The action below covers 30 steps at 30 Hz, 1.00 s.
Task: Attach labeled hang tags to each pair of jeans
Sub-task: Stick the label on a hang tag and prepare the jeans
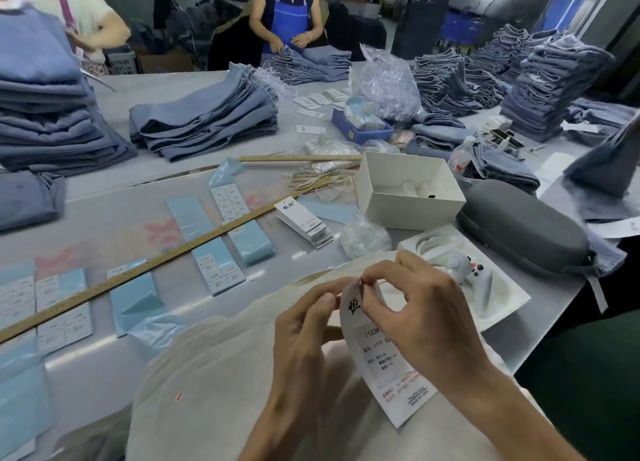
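A white hang tag with black printed text is held upright over a cream-coloured garment in front of me. My right hand pinches the tag's top edge near its hole. My left hand has its fingers curled at the tag's upper left corner, pinching something thin there that I cannot make out. A fanned stack of more white hang tags lies on the table beyond. Folded blue jeans sit in piles further back.
Two long wooden rulers cross the table among blue label sheets. An open white box, a grey case, a tray with a white controller and a bundle of strings lie to the right. Two people work at the far side.
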Motion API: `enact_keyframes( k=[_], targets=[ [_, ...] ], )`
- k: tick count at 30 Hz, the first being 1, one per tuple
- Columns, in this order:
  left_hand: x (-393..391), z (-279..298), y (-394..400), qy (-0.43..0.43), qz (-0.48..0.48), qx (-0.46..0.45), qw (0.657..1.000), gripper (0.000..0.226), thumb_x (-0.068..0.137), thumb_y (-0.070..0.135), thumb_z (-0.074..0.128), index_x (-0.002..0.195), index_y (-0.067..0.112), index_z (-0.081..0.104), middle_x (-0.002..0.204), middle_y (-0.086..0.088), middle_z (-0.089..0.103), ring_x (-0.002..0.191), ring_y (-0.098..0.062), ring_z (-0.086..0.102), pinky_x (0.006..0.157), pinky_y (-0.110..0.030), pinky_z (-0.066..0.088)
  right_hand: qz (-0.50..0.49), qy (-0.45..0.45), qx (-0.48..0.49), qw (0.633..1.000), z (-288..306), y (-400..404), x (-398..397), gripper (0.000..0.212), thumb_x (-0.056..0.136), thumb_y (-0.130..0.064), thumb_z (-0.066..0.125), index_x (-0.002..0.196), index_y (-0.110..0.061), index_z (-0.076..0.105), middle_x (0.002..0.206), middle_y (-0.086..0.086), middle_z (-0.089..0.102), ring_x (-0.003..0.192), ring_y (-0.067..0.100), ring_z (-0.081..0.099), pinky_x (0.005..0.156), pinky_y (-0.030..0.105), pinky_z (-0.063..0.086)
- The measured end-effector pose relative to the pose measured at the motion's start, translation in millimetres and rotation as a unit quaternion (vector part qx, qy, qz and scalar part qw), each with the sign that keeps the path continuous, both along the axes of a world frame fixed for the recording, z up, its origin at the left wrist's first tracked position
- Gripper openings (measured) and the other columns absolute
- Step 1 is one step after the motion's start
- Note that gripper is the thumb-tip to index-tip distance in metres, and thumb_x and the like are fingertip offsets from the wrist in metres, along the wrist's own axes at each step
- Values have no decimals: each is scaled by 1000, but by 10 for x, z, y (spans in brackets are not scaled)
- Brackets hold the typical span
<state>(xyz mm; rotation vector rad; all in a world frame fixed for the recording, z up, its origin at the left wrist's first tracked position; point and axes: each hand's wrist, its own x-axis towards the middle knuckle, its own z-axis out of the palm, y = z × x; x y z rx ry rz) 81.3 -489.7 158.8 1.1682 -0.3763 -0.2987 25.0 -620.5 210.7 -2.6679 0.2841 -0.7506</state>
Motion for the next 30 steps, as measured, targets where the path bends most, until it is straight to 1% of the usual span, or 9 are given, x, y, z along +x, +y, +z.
enact_keyframes(
  k=[3,6,9,15,19,21,24,26,30],
  targets=[
    [93,7,67,27,-36,-6,999,26,91,37,61,101,22,80,105,-7,77,94,-25,74,66,-31,58,-3,16,-10,1000,-21,26,-12,4,87,-28,71,85,-29,68,76,-10,54,62,12,56,53,23,44],
    [112,-10,76,17,-34,29,999,13,92,26,68,98,27,79,99,-3,78,88,-20,76,63,-27,58,-5,24,-25,999,-49,66,-17,7,88,-33,72,85,-28,67,77,-9,56,64,15,59,57,28,47],
    [132,-86,75,28,11,52,998,20,95,9,69,96,26,79,97,-1,78,89,-19,75,61,-27,58,3,-1,-6,1000,-32,56,-15,13,90,-41,69,86,-29,71,74,-11,57,62,12,57,55,28,48],
    [141,-136,77,44,48,68,996,20,95,6,67,96,22,79,96,0,79,88,-20,75,59,-28,58,7,-16,-15,1000,-67,47,-15,6,85,-22,80,91,-23,77,72,-9,57,59,8,52,53,29,48],
    [113,-147,61,-56,83,130,986,22,94,9,70,98,29,77,98,11,77,90,-13,74,73,-32,61,15,-13,-30,999,-78,85,-1,3,85,-22,77,86,-22,74,76,-7,59,61,15,60,54,30,51],
    [72,-125,49,-135,93,161,973,22,92,16,69,101,35,75,99,21,75,90,-7,72,69,-23,59,17,-12,-30,999,-84,96,13,4,85,-21,78,87,-21,74,78,-5,61,64,16,62,55,32,53],
    [27,-101,20,-169,90,170,967,20,93,29,62,107,37,74,104,24,73,93,-5,72,60,-26,60,17,-21,-23,999,-94,93,19,7,85,-18,79,90,-20,75,83,-4,64,68,16,65,58,36,57],
    [22,-72,30,-135,57,137,980,25,95,37,56,108,36,76,106,18,75,96,-9,73,63,-28,60,19,-32,-13,999,-91,82,14,6,86,-19,78,91,-21,74,85,-5,64,69,14,64,59,34,56],
    [223,-21,208,44,-125,-12,991,50,95,34,32,112,18,77,115,-9,75,104,-26,71,69,-36,59,24,-27,2,999,-89,51,3,7,88,-22,77,92,-26,72,85,-13,61,67,1,55,59,14,48]
  ],
)
